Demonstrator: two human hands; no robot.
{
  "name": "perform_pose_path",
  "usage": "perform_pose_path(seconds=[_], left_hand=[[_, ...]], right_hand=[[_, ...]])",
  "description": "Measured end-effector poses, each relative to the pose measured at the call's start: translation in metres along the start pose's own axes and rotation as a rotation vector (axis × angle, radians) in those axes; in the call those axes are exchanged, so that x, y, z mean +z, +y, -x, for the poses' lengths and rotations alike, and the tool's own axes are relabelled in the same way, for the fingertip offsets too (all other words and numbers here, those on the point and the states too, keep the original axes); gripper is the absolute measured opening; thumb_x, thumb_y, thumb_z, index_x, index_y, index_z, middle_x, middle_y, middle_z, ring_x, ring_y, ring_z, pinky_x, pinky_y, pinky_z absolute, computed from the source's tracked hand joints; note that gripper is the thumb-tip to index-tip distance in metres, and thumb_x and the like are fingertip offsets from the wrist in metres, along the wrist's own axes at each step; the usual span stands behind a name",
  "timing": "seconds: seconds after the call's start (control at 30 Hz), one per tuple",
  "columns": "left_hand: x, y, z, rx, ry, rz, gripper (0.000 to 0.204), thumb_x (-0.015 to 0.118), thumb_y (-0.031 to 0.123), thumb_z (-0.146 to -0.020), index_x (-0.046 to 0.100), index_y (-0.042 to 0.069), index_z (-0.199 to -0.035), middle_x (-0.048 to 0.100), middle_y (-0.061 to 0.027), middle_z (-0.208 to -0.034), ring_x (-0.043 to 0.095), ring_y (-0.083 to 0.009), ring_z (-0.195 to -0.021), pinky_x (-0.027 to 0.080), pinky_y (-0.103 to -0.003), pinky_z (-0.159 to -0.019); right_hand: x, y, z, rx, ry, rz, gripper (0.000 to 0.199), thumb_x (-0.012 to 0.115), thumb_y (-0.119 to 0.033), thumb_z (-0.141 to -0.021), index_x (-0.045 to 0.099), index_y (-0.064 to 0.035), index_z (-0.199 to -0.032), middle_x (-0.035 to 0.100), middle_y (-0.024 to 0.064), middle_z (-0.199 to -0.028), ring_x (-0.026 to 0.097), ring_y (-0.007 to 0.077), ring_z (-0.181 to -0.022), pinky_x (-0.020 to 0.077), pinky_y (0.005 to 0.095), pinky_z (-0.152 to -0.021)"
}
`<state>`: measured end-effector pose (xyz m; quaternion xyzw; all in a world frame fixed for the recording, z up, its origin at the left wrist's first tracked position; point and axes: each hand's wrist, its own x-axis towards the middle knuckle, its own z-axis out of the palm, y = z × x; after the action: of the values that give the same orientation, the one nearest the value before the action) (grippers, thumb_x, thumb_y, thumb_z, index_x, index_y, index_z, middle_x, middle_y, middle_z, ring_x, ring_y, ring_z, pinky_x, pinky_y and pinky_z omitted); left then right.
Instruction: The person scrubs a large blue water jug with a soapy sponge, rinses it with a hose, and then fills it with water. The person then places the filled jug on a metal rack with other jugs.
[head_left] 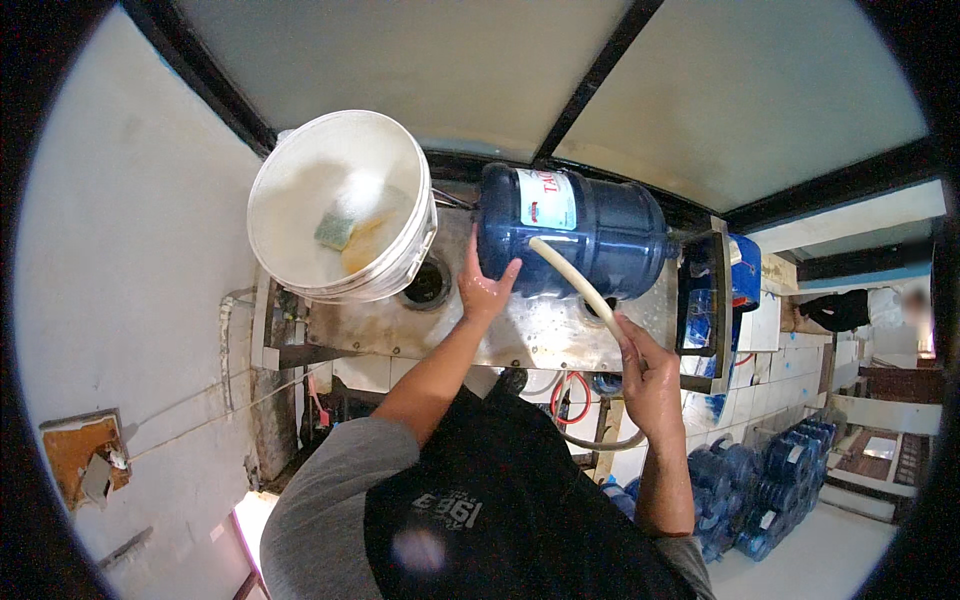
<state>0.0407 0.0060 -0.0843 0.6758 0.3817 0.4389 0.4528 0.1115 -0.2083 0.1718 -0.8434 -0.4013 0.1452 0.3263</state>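
Note:
A big blue water jug (610, 235) with a white label lies on its side on the metal counter (520, 345), its neck to the right. My left hand (484, 288) grips the jug's left end, fingers along the base and thumb on the near side. In my right hand (648, 375) is a cream hose (578, 280), the fingers closed round it. The hose's upper end lies in front of the jug's side, below the label; whether it touches the plastic I cannot tell. Both hands look wet.
A white bucket (425, 225) holding a green-and-yellow sponge (336, 231) stands left of the jug. Dark round openings (428, 285) mark the counter. A blue crate (745, 270) sits at right; several blue jugs (770, 480) are stacked on the floor. A person (850, 310) is farther off.

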Motion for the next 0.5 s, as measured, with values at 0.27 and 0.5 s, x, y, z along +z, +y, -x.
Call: perform_pose_path(seconds=[0.27, 0.5], left_hand=[[0.001, -0.081, 0.04, -0.029, -0.223, 0.334, 0.104, 0.076, 0.062, -0.084, 0.034, 0.0, -0.157, 0.054, -0.0139, -0.149, 0.053, -0.0266, -0.135, 0.04, -0.04, -0.115], [-0.006, -0.069, -0.045, -0.415, -0.423, 0.655, 0.104, 0.049, 0.078, -0.093, 0.029, 0.001, -0.161, 0.039, -0.0155, -0.162, 0.035, -0.0277, -0.15, 0.023, -0.039, -0.124]], right_hand=[[-0.004, 0.016, 0.028, 0.177, 0.063, -0.021, 0.03, 0.058, -0.003, -0.103, 0.066, 0.0036, -0.131, 0.074, 0.0223, -0.115, 0.071, 0.0215, -0.106, 0.0534, 0.0332, -0.092], [0.009, 0.004, 0.01, 0.045, 0.007, -0.118, 0.034, 0.06, -0.002, -0.1, 0.067, -0.0017, -0.133, 0.073, 0.0266, -0.111, 0.077, 0.0285, -0.091, 0.0565, 0.0354, -0.078]])
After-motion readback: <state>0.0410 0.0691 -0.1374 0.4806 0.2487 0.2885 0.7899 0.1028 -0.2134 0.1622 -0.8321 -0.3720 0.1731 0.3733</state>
